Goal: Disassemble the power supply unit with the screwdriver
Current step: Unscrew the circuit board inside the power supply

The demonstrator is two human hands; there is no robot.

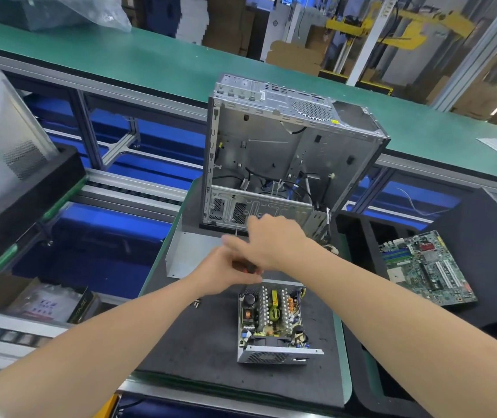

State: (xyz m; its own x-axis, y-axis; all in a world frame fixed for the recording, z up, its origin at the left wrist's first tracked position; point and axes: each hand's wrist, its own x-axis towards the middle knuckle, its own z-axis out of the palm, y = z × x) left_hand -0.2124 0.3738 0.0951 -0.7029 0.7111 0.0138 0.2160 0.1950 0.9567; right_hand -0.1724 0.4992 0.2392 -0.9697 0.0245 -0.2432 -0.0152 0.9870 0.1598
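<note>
A person's left hand (221, 274) grips the handle of a red-and-black screwdriver (249, 268). The right hand (271, 241) crosses just above it, blurred, so I cannot tell its grasp. Just nearer, the power supply unit (271, 322) sits uncovered on a dark mat (186, 336), in front of an open computer case (274, 152).

Power supply unit (271, 324): lid off, circuit board exposed, flat on dark mat (199, 336), vent grille nearest | screwdriver (248, 268): dark-and-red handle, mostly hidden, above unit's far edge
</note>
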